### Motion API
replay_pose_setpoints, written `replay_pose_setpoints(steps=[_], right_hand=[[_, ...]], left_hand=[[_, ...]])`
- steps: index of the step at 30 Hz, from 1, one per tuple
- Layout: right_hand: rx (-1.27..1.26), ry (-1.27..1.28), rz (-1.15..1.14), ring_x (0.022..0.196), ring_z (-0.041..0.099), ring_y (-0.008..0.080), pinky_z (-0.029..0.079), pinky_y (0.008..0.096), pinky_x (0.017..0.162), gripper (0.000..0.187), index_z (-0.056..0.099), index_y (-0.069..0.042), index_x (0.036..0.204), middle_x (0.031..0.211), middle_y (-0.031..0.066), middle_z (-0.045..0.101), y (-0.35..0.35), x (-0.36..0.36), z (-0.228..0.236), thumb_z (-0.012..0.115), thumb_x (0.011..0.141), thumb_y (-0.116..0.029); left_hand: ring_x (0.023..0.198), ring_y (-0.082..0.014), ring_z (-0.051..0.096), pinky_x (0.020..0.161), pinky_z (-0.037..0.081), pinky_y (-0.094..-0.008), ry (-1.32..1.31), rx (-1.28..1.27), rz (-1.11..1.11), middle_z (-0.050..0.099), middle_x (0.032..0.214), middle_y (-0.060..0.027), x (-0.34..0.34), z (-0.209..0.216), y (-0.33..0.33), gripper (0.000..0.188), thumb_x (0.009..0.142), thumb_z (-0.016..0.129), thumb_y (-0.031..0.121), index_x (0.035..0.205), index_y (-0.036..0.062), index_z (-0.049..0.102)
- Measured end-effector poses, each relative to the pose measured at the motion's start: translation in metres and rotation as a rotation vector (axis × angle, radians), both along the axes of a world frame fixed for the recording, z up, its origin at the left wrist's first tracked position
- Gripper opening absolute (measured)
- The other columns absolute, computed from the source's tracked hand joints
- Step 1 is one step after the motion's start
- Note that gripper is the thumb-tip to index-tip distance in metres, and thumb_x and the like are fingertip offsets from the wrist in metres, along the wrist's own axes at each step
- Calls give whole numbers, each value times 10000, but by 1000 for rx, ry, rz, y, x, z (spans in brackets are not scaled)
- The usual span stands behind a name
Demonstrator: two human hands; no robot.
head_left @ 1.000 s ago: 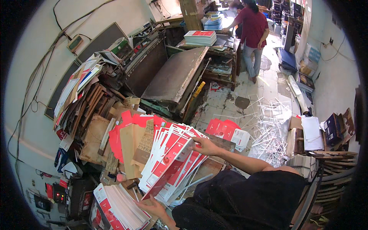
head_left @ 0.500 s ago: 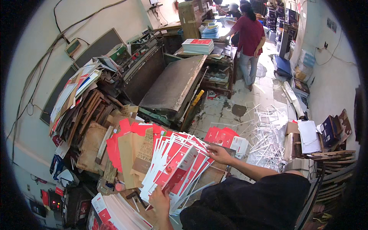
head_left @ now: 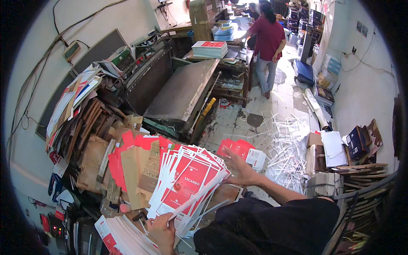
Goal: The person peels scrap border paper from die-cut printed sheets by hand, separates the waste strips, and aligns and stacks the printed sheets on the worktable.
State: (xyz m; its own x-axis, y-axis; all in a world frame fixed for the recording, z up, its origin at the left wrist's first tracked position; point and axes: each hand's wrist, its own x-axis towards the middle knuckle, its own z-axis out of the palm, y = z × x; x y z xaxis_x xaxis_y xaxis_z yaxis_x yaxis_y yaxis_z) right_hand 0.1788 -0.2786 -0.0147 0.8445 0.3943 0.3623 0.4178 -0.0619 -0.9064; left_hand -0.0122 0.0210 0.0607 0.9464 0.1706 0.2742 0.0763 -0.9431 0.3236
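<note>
A fanned pile of red and white printed sheets (head_left: pixel 158 187) lies on the bench in front of me. On top of it is a printed sheet (head_left: pixel 196 180) with a red panel, its lower right edge curling up as a white strip. My left hand (head_left: pixel 162 229) pinches this sheet at its near left corner. At the pile's right edge is my right hand (head_left: pixel 240 168), its fingers stretched out and apart. Whether its fingertips touch the paper I cannot tell.
A second stack of printed sheets (head_left: pixel 125 236) stands at the near left. Brown paper (head_left: pixel 135 172) and red sheets lie behind the pile. Beyond is a large cutting machine (head_left: pixel 182 91). White paper strips (head_left: pixel 287 148) litter the floor; a person in a maroon top (head_left: pixel 267 38) stands farther back.
The top sheet, folded up before, now lies flatter across the pile. My right hand has opened out from its grip at the pile's edge. The view has shifted slightly.
</note>
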Motion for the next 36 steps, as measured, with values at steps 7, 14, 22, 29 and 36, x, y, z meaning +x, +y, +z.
replay_pose_setpoints(steps=[7, 14, 22, 29, 36], right_hand=[[-349, -226, 395, 1204, 501, 284, 395, 393, 1020, 533, 565, -111, 1257, 1268, 96, 564, -53, 4, 87, 704, 742, -120], [-319, -452, -59, 977, 664, 235, 532, 360, 830, 360, 681, -119, 1088, 1082, 72, 676, -129, -28, 123, 733, 733, -154], [-407, -329, -647, 966, 661, 274, 528, 347, 806, 294, 656, -67, 1098, 1076, 125, 664, -178, -33, 61, 611, 810, -31], [-323, 89, -910, 653, 649, 205, 487, 337, 600, 304, 670, 19, 946, 741, 165, 673, -244, 24, -46, 603, 877, -269], [25, 419, -880, 649, 619, 146, 490, 278, 583, 320, 665, 75, 911, 788, 108, 678, -240, 48, -127, 679, 835, -235]], left_hand=[[868, -208, 629, 826, 360, -386, -166, 50, -165, 679, 895, -42, 29, 34, -29, 243, 677, 686, 51, 912, 106, 652], [885, -269, 608, 783, 411, -379, -429, -142, -65, 652, 928, -116, 57, 13, -11, 255, 752, 718, 109, 979, 35, 628], [878, -245, 571, 816, 434, -358, -253, -558, 388, 625, 971, -169, 22, -99, 5, 347, 865, 655, 165, 1130, -41, 565], [693, -111, 521, 605, 429, -233, -214, -785, 377, 623, 877, -82, 47, -178, -13, 333, 881, 657, 190, 1115, -29, 566], [631, -105, 494, 550, 417, -236, -334, -578, 472, 621, 853, -70, 51, -211, -24, 314, 876, 659, 185, 1085, -36, 579]])
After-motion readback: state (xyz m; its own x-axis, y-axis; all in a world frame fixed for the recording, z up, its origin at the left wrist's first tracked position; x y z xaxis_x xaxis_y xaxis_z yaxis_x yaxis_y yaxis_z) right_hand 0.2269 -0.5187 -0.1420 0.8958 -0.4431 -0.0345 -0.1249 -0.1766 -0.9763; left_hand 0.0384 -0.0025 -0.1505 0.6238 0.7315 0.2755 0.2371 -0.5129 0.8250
